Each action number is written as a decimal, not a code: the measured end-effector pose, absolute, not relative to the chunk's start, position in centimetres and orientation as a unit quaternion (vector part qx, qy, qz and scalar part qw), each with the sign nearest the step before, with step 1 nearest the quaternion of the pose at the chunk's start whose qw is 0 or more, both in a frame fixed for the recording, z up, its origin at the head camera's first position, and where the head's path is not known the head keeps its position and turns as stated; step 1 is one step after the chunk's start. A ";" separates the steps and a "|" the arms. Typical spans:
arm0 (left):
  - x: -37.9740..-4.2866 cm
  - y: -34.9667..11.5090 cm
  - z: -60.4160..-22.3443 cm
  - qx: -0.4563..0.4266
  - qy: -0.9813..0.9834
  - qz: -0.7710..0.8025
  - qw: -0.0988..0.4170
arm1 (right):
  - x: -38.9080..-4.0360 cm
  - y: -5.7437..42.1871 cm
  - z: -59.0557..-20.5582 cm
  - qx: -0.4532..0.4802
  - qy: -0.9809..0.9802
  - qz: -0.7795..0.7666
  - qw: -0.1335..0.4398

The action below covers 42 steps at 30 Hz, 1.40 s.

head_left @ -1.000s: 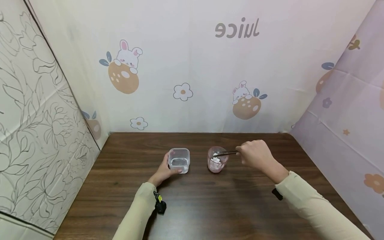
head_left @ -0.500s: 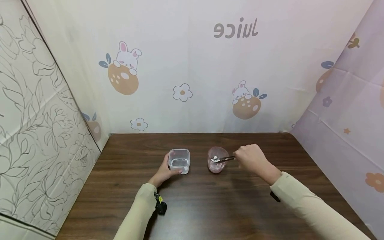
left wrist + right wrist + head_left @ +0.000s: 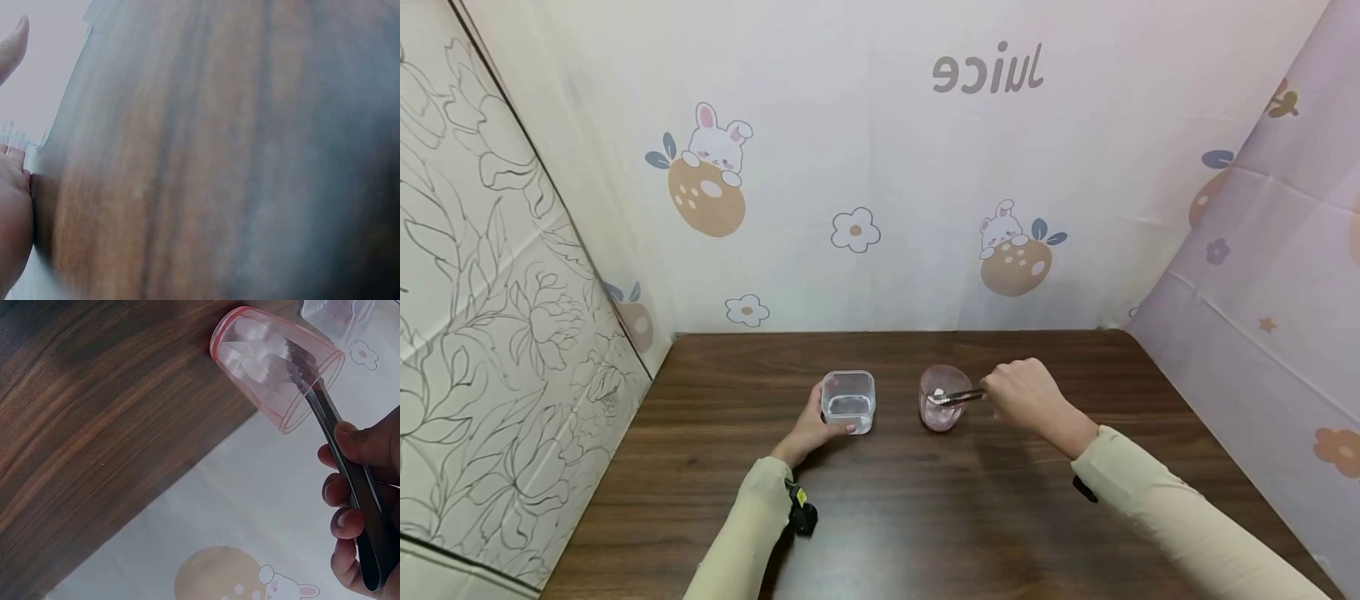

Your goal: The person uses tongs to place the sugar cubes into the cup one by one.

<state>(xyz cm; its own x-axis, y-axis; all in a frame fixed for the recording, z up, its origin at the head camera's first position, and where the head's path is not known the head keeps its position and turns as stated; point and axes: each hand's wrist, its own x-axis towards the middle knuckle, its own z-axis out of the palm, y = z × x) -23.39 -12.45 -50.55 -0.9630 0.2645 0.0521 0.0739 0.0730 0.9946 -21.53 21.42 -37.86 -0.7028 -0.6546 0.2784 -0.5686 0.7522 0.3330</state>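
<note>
My left hand [image 3: 808, 432] grips a clear square plastic container [image 3: 867, 415] standing on the table, its thumb across the front and the fingers at the left side. In the left wrist view, only part of that hand [image 3: 12, 212] shows at the left edge. My right hand [image 3: 1026, 396] holds dark metal tongs [image 3: 353, 472], thumb on one side and fingers curled on the other. The tongs' tips reach inside a transparent pink cup [image 3: 262, 403], among white pieces [image 3: 253, 353] near its bottom. The cup stands upright, to the right of the container.
The dark wood table [image 3: 880, 517] meets a printed cloth backdrop [image 3: 880, 150] at its far edge. Patterned cloths also hang along the left and right sides. A black wrist device [image 3: 802, 510] sits on the left sleeve.
My right hand has shifted slightly left and down, and the tongs' tips have gone lower inside the cup. The left hand and the container have stayed in place.
</note>
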 end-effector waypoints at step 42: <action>-23.3 -12.6 -50.6 0.122 0.731 0.668 0.071 | -22.2 17.5 -34.2 0.360 -0.900 -0.077 0.232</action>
<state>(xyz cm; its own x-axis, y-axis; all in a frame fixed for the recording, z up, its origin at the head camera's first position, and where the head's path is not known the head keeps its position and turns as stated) -23.34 -12.56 -50.59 -0.9601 0.2734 0.0592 0.0836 0.0784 0.9934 -22.20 17.48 -34.17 -0.6334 -0.6832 0.3634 -0.6121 0.7297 0.3049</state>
